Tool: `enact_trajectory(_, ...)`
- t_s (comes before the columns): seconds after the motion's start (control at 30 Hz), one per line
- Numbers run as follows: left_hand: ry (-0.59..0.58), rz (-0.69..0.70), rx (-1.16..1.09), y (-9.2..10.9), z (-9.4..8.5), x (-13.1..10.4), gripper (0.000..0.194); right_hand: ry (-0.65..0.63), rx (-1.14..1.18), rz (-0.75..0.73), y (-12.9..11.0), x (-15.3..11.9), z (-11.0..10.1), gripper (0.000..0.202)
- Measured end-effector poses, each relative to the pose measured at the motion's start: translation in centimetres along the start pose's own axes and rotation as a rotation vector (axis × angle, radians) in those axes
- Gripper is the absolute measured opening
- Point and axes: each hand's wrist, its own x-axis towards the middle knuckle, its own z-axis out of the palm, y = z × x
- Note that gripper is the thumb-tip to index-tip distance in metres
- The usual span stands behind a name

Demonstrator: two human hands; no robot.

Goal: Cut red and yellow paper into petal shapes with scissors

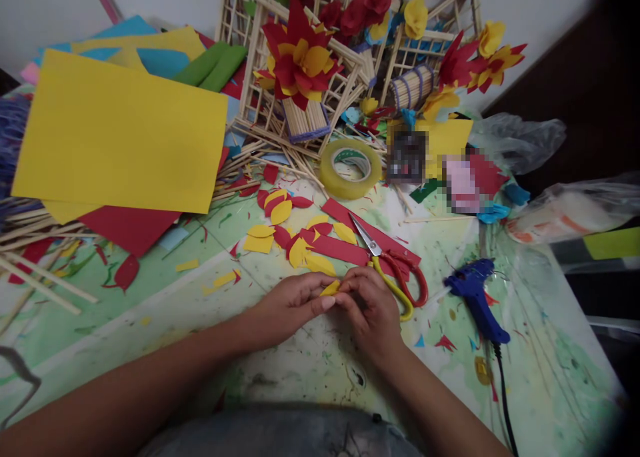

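Between my two hands is a small yellow paper petal, pinched at both ends. My left hand has thumb and fingers closed on its left side. On the opposite end, the fingertips of my right hand press together and partly cover it. Scissors with one red and one yellow handle lie just beyond my right hand, blades pointing away, across red paper strips. Loose yellow petals and red petals are scattered in front of my hands.
A blue glue gun with a black cord lies at right. A tape roll sits behind the petals. Yellow sheets are stacked at left over wooden sticks. Stick frames with paper flowers stand at the back.
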Motion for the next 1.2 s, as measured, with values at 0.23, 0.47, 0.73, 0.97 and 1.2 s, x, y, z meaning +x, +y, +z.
enact_trajectory(0.23, 0.068, 0.043, 0.297, 0.1, -0.2, -0.1, 0.03, 0.034, -0.061, 0.05, -0.1, -0.3, 0.0, 0.007)
enact_trajectory(0.47, 0.078, 0.035, 0.296, -0.2, -0.1, -0.3, 0.029, -0.029, -0.132, 0.062, -0.1, -0.4, -0.3, 0.01)
enact_trajectory(0.73, 0.08, 0.03, 0.31, -0.3, 0.0, -0.5, 0.028, -0.004, -0.058, 0.012, 0.0, -0.6, -0.3, 0.015)
enact_trajectory(0.97, 0.077, 0.053, 0.388, 0.3, -0.1, -0.3, 0.024, 0.031, -0.06, -0.026, 0.1, -0.5, -0.3, 0.019)
enact_trajectory(1.2, 0.044, 0.064, 0.434, 0.8, -0.1, -0.3, 0.026, 0.064, -0.05, -0.074, 0.0, -0.4, -0.3, 0.02)
